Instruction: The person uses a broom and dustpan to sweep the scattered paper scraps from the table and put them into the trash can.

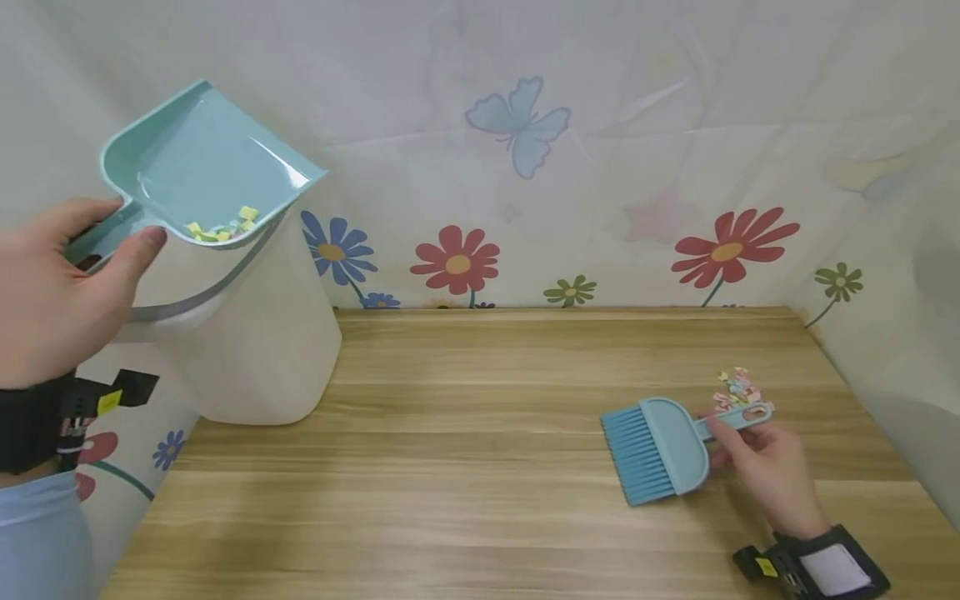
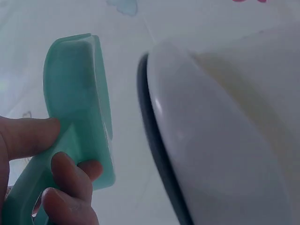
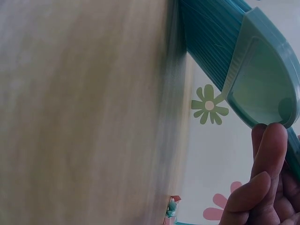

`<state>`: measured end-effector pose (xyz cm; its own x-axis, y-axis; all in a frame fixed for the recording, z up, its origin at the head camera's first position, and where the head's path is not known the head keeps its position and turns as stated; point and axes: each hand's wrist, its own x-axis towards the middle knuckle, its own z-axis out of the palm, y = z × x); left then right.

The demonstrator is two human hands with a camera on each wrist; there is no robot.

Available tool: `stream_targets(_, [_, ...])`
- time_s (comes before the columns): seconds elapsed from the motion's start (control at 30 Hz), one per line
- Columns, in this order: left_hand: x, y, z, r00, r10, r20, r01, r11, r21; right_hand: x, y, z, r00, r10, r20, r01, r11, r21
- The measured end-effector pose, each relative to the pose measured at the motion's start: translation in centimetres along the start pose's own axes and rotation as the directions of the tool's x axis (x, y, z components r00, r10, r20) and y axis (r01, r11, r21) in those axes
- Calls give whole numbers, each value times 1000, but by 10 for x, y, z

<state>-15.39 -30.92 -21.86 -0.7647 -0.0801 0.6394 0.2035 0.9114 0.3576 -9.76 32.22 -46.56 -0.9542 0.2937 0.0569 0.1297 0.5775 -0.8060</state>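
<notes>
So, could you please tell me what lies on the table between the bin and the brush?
Only bare table lies between the bin and the brush, as the head view shows.

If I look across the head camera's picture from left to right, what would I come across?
Left hand, dustpan, middle red flower on the backdrop, small green flower, brush, right hand.
</notes>
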Motion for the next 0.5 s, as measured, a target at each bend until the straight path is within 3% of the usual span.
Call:
stream_targets(0.07, [3,-14,-2,1000,-21,-14,21,1000,-15,0,1,0,1000,-6,-2,6,1000,6])
stream_targets(0.27, [7,-51,-6,992,-79,-102,86,994,63,1,2,1,999,-31,-9,31,999,13])
stream_targets(0.4, [8,-68,-5,991,-101,-85,108,990,92,0,2,0,1000,-22,0,22,1000,-2])
stream_targets(0.5, [8,-76,-3,996,-77,-53,81,994,75,0,2,0,1000,-21,10,22,1000,-16])
